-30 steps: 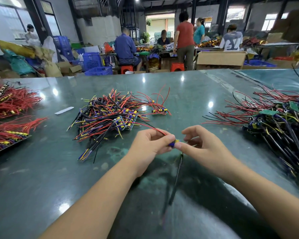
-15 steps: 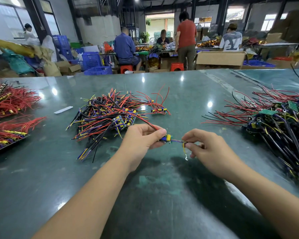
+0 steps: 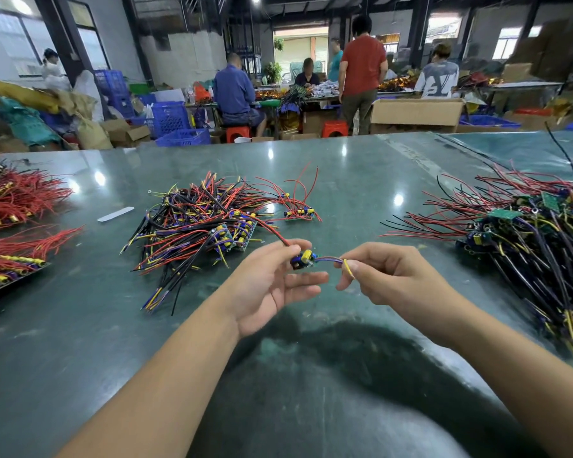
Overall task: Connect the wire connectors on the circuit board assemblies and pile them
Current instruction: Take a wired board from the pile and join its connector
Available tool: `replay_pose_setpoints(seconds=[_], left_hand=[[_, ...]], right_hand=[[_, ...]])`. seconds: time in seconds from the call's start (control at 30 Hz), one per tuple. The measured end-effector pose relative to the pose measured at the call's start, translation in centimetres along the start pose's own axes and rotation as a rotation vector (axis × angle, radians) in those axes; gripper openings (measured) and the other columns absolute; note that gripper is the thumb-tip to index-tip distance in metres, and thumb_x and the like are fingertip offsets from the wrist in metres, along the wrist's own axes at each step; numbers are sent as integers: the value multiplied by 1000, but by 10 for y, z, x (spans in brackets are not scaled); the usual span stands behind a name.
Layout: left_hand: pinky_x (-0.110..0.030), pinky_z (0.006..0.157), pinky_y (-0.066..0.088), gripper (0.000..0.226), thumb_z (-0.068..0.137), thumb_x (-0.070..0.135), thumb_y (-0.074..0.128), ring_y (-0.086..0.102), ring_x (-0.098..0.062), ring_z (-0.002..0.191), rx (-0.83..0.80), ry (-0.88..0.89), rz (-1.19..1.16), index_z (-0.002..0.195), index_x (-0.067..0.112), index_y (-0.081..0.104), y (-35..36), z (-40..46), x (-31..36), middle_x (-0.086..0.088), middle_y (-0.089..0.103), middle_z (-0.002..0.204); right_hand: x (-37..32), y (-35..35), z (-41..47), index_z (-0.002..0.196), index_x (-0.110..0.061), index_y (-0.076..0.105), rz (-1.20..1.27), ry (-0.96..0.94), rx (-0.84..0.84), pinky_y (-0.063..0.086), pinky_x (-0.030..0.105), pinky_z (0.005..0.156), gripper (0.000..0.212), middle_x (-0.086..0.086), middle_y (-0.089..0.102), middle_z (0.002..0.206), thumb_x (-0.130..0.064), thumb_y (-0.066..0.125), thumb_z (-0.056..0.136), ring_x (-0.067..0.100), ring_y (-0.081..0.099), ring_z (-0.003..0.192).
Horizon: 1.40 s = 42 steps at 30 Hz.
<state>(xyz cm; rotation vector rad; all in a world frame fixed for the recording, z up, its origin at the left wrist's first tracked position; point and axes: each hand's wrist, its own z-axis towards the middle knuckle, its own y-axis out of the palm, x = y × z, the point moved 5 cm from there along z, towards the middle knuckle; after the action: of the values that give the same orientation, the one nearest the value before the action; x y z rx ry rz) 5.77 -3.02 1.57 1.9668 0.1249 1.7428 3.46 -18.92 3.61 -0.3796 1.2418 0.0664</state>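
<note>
While both hands are raised just above the green bench [image 3: 311, 166], the left hand [image 3: 272, 285] pinches a small circuit board assembly [image 3: 303, 259] between thumb and forefinger, its lower fingers stretched out loosely beneath. The assembly, carrying yellow and blue components, sits at the fingertips of that hand, between the two hands. A red wire [image 3: 275, 234] runs from it up and left, past the left thumb, toward the pile behind. Short purple and yellow leads [image 3: 329, 259] extend rightward from the assembly to the right hand [image 3: 387, 279], which pinches their far end with curled fingers; a yellow lead tip shows at that pinch. The two hands stand near each other but apart, joined only by the leads. Behind the left hand, a central pile of assemblies [image 3: 205, 226] with red, black, yellow and purple wires lies on the bench. A separate small assembly [image 3: 300, 213] rests just right of that pile. A larger tangled pile [image 3: 526, 233] lies at the right, well apart from the right hand. Bundles of red wires [image 3: 17, 200] lie at the left edge. A white strip [image 3: 115, 214] lies left of the central pile.
</note>
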Motion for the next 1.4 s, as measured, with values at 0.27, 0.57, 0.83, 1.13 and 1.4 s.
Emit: replay_pose_setpoints(seconds=[0.27, 0.57, 0.83, 1.13, 1.4], left_hand=[[-16, 52, 54, 12, 88, 16, 57, 66, -10, 55, 19, 63, 4, 96, 8, 56, 3, 2, 1, -7, 70, 70], [-23, 62, 56, 18, 92, 7, 45, 67, -18, 65, -71, 22, -114, 91, 6, 63, 9, 2, -4, -11, 68, 75], [-15, 56, 48, 30, 64, 3, 69, 56, -9, 59, -31, 34, -21, 89, 10, 53, 15, 2, -14, -4, 62, 70], [-13, 47, 47, 22, 63, 19, 73, 54, -5, 47, 115, 75, 51, 80, 12, 61, 6, 3, -11, -4, 65, 64], [-13, 49, 50, 4, 76, 12, 68, 60, -5, 50, 83, 40, 60, 79, 10, 65, 4, 2, -7, -4, 68, 66]], right_hand=[[7, 2, 2, 81, -9, 70, 116, 92, 32, 28, 16, 43, 15, 11, 72, 79, -15, 60, 90, 10, 32, 45], [13, 0, 3, 70, -8, 67, 286, 224, 67, 21, 18, 42, 15, 13, 66, 71, -20, 68, 79, 9, 31, 42], [14, -1, 2, 63, 0, 61, 12, 214, 205, 26, 19, 42, 25, 19, 58, 60, -17, 64, 82, 12, 30, 45], [7, 7, 1, 56, -15, 58, -155, 70, 120, 25, 13, 42, 34, -10, 50, 44, -20, 62, 89, 3, 30, 40], [3, 4, 1, 72, -13, 67, -77, 39, 55, 27, 16, 47, 22, -3, 59, 56, -21, 60, 91, 10, 35, 49]])
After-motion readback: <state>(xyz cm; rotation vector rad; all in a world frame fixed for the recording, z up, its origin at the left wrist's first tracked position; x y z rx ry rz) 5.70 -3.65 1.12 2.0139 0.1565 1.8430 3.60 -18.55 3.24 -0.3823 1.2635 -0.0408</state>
